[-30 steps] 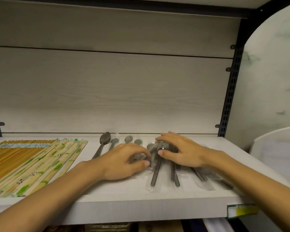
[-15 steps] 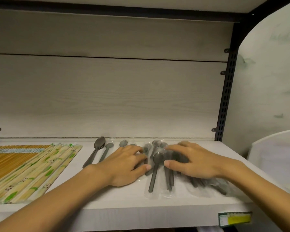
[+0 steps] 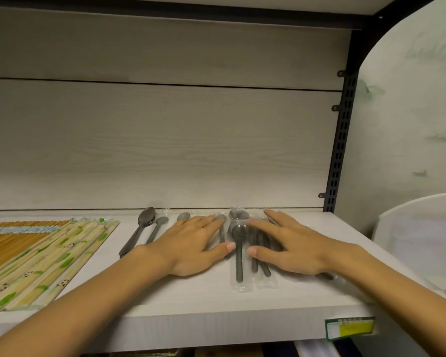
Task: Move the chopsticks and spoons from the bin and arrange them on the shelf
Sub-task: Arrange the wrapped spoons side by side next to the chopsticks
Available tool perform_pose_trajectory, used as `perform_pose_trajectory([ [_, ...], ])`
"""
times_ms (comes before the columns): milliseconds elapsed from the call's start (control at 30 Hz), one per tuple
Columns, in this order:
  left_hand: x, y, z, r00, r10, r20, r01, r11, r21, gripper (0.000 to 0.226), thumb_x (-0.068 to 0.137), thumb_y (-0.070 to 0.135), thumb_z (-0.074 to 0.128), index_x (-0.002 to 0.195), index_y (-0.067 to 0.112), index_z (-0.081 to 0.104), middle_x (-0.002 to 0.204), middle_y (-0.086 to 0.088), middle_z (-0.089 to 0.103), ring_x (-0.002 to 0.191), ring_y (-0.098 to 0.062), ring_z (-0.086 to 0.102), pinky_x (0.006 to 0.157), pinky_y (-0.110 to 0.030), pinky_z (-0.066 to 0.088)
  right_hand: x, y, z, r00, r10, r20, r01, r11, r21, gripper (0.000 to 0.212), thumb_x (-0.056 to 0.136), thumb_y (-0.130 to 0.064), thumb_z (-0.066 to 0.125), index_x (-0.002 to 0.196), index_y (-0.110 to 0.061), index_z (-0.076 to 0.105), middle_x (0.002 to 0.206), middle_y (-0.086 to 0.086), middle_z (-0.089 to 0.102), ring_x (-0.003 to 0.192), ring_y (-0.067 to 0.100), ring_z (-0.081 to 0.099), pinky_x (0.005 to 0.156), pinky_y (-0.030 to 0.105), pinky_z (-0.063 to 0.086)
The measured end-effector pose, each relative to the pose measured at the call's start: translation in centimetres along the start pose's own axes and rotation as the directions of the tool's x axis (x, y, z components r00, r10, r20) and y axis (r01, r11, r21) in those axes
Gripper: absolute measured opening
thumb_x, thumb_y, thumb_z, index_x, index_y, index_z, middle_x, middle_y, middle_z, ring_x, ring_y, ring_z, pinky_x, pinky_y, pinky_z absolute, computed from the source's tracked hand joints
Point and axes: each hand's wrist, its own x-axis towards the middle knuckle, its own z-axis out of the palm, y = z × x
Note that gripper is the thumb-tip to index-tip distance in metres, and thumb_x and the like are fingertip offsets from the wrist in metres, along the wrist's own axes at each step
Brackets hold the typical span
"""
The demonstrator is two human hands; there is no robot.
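1. The person's left hand [image 3: 191, 244] lies flat on the shelf [image 3: 216, 307], palm down, fingers straight and spread over a few wrapped spoons; it holds nothing.
2. The right hand [image 3: 291, 247] lies flat too, fingers straight, pressing on a heap of dark spoons in clear plastic sleeves [image 3: 252, 253]; it grips none of them.
3. Between the two thumbs one sleeved dark spoon [image 3: 239, 256] lies lengthwise, bowl toward the back panel, handle toward the shelf's front edge.
4. Just left of the left hand, two bare grey spoons lie side by side: a larger metal spoon [image 3: 139, 233] and a slimmer one [image 3: 157, 229], both with bowls toward the back.
5. Small spoon bowls [image 3: 183, 216] peek out beyond the left hand's fingertips.
6. Farther left of the left forearm, panda-print chopstick packs [image 3: 49, 264] lie in a slanted row, touching plain yellow chopsticks [image 3: 8, 240] at the shelf's left end.
7. Beyond the right forearm, off the shelf's right end, stands a white bin [image 3: 422, 243]; I cannot see inside it.
8. Below the right forearm, a yellow-green price label [image 3: 350, 328] sits on the shelf's front edge.
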Motion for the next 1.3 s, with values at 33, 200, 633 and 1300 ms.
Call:
perform_pose_trajectory([
  [33, -0.1, 0.4, -0.3, 1.000, 0.019, -0.022, -0.019, 1.000, -0.024, 0.066, 0.093, 0.064, 0.030, 0.150, 0.032, 0.020, 0.155, 0.007, 0.029, 0.142, -0.016, 0.024, 0.114, -0.035, 0.016, -0.3, -0.1, -0.1, 1.000, -0.002, -0.017, 0.002, 1.000, -0.014, 0.073, 0.076, -0.086, 0.026, 0.140, -0.064, 0.000, 0.162, -0.005, -0.007, 0.149, 0.019, -0.010, 0.119, 0.050, 0.008],
  [200, 0.6, 1.2, 0.2, 0.991, 0.134, -0.024, -0.135, 0.987, -0.082, 0.062, 0.090, 0.065, 0.037, 0.143, 0.032, 0.038, 0.141, 0.009, 0.049, 0.132, -0.013, 0.039, 0.110, -0.035, 0.031, -1.3, 0.1, -0.1, 0.998, 0.005, 0.070, 0.000, 0.998, -0.063, 0.074, 0.081, -0.081, 0.028, 0.147, -0.053, 0.009, 0.162, -0.010, 0.001, 0.149, 0.019, 0.003, 0.121, 0.041, 0.009],
  [633, 1.5, 1.5, 0.9, 0.980, 0.199, 0.005, -0.187, 0.931, -0.312, 0.049, 0.096, 0.052, 0.042, 0.143, 0.040, 0.036, 0.144, 0.020, 0.041, 0.131, -0.002, 0.036, 0.111, -0.029, 0.030, -1.4, 1.0, -0.4, 0.997, -0.002, -0.073, 0.003, 1.000, 0.013, 0.066, 0.087, -0.072, 0.034, 0.147, -0.051, 0.017, 0.161, -0.006, 0.014, 0.147, 0.012, 0.010, 0.119, 0.042, 0.018],
  [1300, 3.4, 0.9, 1.6, 0.978, 0.197, 0.069, -0.187, 0.973, -0.136, 0.046, 0.096, 0.058, 0.026, 0.138, 0.042, 0.039, 0.129, 0.023, 0.045, 0.119, -0.003, 0.042, 0.102, -0.038, 0.037, -1.8, 3.2, 0.2, 0.992, 0.058, -0.112, -0.057, 0.998, 0.007, 0.062, 0.091, -0.068, 0.031, 0.147, -0.048, 0.017, 0.150, -0.002, 0.032, 0.138, 0.022, 0.031, 0.113, 0.040, 0.028],
])
